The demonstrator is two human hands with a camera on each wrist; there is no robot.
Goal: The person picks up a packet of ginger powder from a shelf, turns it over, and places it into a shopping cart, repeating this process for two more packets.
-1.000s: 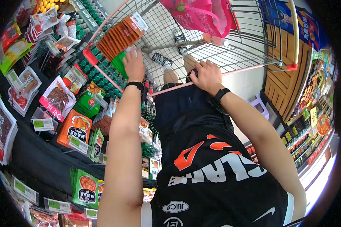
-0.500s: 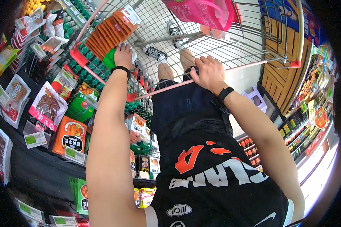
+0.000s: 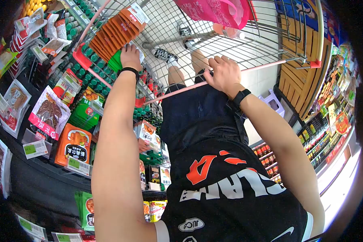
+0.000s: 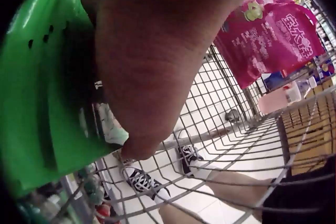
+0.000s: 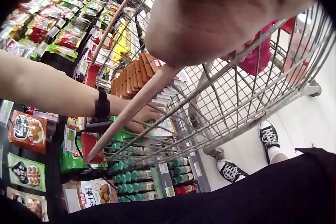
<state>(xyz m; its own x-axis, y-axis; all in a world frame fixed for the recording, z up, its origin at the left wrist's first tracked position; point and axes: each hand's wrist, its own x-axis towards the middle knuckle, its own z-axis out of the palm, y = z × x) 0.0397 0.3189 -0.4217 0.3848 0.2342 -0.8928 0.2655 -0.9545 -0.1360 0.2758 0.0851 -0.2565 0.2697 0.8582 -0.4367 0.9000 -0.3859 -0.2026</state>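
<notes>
My left hand reaches over the cart's left side and grips green packets, with its thumb down along their edge in the left wrist view. Most of its fingers are hidden there. Right beside the green packets stands a row of orange-brown packets inside the wire shopping cart. On the cart's pink bar rests my right hand, palm down, its fingers loosely extended forward past the bar. The right wrist view shows the heel of this hand over the bar.
A pink bag and a bottle of pale pink liquid are farther along the cart. Shelves at the left carry an orange packet and green-capped bottles. At the right stand a slatted wooden unit and a lilac stool.
My left hand has moved left and down onto the green packets, its fingers now bent over them. The view has shifted slightly; my right hand stays on the bar.
</notes>
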